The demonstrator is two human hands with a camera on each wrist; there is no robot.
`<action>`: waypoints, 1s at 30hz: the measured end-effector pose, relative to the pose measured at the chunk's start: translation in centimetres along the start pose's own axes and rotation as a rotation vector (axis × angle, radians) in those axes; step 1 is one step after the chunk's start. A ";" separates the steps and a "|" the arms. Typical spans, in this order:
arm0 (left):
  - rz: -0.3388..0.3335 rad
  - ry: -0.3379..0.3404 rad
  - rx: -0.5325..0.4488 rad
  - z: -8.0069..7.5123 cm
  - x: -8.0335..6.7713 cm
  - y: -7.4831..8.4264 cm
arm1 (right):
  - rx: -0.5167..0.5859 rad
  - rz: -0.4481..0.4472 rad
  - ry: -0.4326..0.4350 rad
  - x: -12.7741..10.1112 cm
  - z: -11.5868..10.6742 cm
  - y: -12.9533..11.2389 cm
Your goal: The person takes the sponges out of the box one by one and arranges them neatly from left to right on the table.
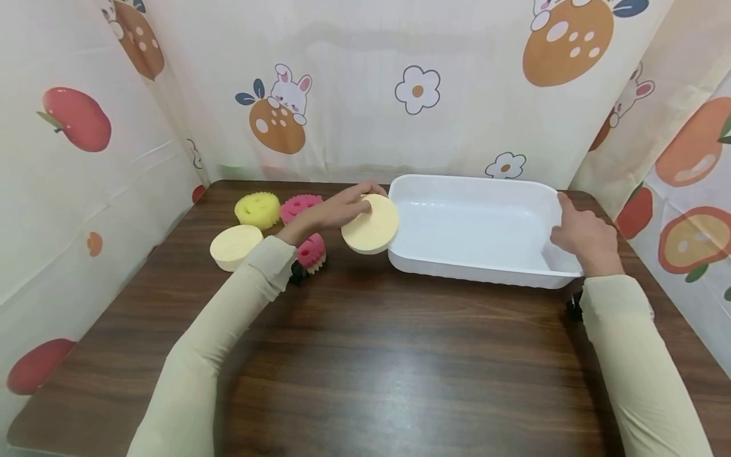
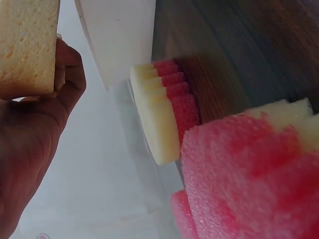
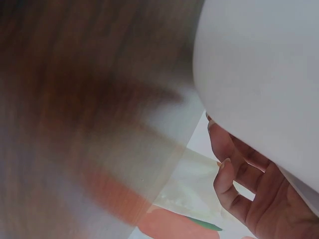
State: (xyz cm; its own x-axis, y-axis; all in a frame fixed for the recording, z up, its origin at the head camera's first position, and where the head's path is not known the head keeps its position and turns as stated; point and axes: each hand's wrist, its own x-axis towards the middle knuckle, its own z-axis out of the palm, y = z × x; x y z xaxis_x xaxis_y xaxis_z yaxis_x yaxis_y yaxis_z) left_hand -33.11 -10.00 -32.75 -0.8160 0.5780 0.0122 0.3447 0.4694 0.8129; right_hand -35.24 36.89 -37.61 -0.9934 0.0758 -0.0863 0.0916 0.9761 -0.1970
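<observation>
The left hand (image 1: 337,212) grasps a round cream sponge (image 1: 371,223) with curled fingers, holding it tilted just above the table (image 1: 365,355) — right beside the left wall of the white tray (image 1: 476,266). The right hand (image 1: 582,238) grips the tray's right rim. Further left lie a yellow sponge (image 1: 257,209), pink sponges (image 1: 299,206) and another cream sponge (image 1: 235,246).

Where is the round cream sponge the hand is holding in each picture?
Head: the cream sponge is mid-picture, held by the left hand beside the white tub.
Left wrist: top left corner, against the fingers.
Right wrist: not in it.
Shared landmark: the white tub.
</observation>
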 end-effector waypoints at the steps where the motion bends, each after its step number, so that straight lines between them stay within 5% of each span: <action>1: 0.000 -0.002 0.000 0.0 -0.1 -0.1 | -0.001 0.000 0.001 0.0 0.0 0.0; 30: -0.051 -0.036 0.073 -0.5 -2.4 -2.8 | 0.003 -0.002 -0.023 -0.2 -0.4 -0.1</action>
State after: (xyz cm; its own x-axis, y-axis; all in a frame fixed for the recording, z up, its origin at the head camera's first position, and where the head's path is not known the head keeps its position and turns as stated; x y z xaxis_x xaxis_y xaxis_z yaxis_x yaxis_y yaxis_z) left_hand -32.33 -13.08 -34.75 -0.8164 0.5753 -0.0498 0.3375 0.5454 0.7672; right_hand -35.08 36.83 -37.23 -0.9917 0.0693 -0.1080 0.0899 0.9757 -0.1998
